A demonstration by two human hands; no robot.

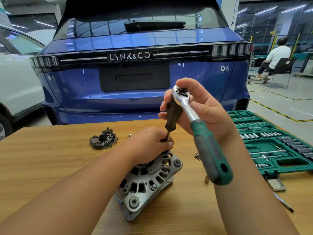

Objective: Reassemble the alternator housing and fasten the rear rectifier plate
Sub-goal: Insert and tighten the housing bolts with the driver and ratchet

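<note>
The alternator housing (149, 182) is positioned on the wooden table (42, 155), near the front edge, tilted on its side with the vented end cover and mounting lugs facing the camera. The two housing halves appear to be joined, and one through-bolt head is visible on the cover. A screwdriver (172, 116) with a dark handle is stood upright at the far rim of the housing; its shank is pinched close to the tip by the left hand (152, 141). The screwdriver handle and the head of a ratchet wrench (203, 131) are both gripped by the right hand (198, 106), the green-grey ratchet handle hanging toward the camera. The rectifier plate (103, 139) is lying apart on the table beyond the housing, so its fitting and fastening are judged to be outstanding. Loose screws (197, 156) are lying to the right. A green socket set case (277, 145) is open at the table's right edge. On the blue car (138, 92) behind, "LYNK & CO" and "06" can be read.
</note>
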